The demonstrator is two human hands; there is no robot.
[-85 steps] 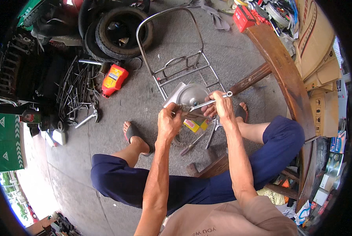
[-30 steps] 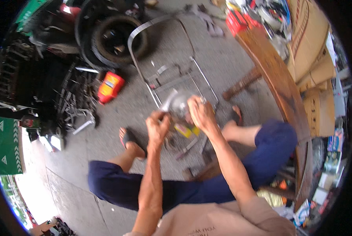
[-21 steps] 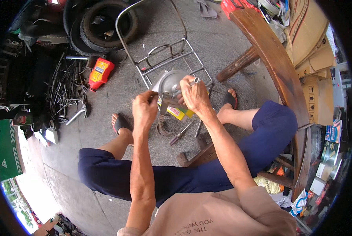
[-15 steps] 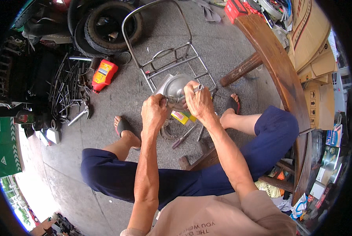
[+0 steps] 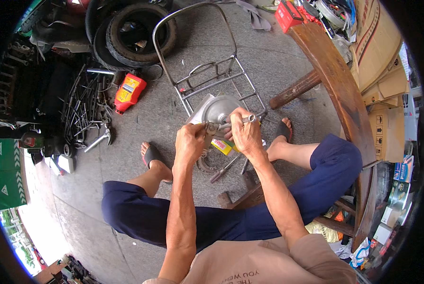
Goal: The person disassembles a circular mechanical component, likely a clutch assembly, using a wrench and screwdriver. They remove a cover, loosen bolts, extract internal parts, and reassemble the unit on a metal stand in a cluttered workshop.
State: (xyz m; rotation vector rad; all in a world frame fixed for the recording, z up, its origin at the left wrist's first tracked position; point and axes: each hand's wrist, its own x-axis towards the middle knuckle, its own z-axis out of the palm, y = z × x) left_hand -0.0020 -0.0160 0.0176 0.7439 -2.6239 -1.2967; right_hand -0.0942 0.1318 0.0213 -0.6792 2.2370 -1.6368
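One yellow box [image 5: 222, 146], contents hidden, lies near the drum [image 5: 215, 108].

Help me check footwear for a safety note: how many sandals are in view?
2: the left sandal on the left foot and the right sandal on the right foot. The clutter could hide others.

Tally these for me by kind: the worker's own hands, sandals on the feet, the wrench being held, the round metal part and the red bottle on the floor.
Hands: 2 (left hand, right hand)
Sandals: 2
Wrench: 1
Round metal part: 1
Red bottle: 1
Total: 7
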